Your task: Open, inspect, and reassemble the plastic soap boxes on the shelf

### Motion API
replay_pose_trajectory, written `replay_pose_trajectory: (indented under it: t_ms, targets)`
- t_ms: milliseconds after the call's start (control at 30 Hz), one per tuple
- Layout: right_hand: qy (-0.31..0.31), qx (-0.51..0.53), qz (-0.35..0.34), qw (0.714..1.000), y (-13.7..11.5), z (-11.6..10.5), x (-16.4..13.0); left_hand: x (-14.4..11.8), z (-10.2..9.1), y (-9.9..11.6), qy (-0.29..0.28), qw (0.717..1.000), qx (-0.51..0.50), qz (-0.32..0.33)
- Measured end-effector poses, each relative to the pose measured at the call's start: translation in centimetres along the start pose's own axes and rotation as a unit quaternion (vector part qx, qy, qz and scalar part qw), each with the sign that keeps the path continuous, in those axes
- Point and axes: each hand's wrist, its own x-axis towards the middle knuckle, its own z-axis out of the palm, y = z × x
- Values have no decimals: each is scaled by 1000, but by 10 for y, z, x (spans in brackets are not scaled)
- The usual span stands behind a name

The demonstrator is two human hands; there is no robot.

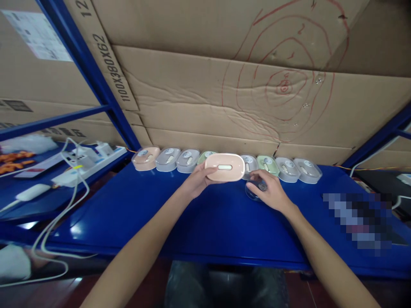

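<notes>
My left hand (199,177) is closed on a pink oval box (226,167), holding it up over the blue table. A pale slot-shaped piece sits in the middle of the box's face. To its right, my right hand (268,188) is closed on a clear cover (252,192) with a round sticker, low over the table; the fingers hide part of it. Whether the cover touches the table I cannot tell. Behind both hands runs a row of similar oval boxes with clear covers, among them a pink one (146,158), a green one (268,164) and a grey one (307,170).
The blue table (205,231) ends at a front edge close to my body. Cardboard panels (192,94) stand behind the row. On the left are a power strip (90,164) and loose white cables (64,209). A pixelated patch covers something at the right.
</notes>
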Motion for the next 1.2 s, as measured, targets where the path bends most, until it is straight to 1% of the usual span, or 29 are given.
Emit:
replay_pose_trajectory:
  t_ms: [100,167,233,367,433,567,633,700,833,933,1000,1067,1133,1200]
  targets:
    - [-69,-136,-47,987,8,-11,0,3,-6,3,47,998,-26,20]
    - [-98,-176,-50,978,10,-12,0,4,-8,4,63,997,-40,23]
    - [-117,-172,-50,977,9,-10,-2,4,-8,3,65,997,-48,18]
    - [-164,-106,-72,978,-1,-2,-5,4,-6,1,61,997,-45,-3]
    - [-173,-97,-77,977,-4,0,-6,4,-4,1,62,997,-41,-9]
    - [-194,-120,-49,972,-2,0,-8,4,-4,0,61,997,-46,-21]
    - [-213,-109,-39,970,-1,0,-9,4,-4,0,63,997,-45,-26]
    - [-216,-78,-37,972,-2,-2,-8,4,-4,0,65,997,-36,-28]
    - [-183,3,-49,982,-9,-11,-3,4,-4,1,72,997,-22,-34]
    - [-130,45,-74,988,-14,-20,0,4,-5,2,72,996,-26,-36]
    - [-83,57,-88,991,-16,-22,0,4,-6,1,69,996,-34,-39]
    - [-19,44,-94,994,-17,-18,-1,4,-6,1,59,997,-39,-44]
    - [47,6,-95,994,-19,-9,-3,4,-4,-1,38,997,-35,-54]
    - [84,-40,-101,991,-20,3,-6,3,0,-5,7,997,-18,-76]
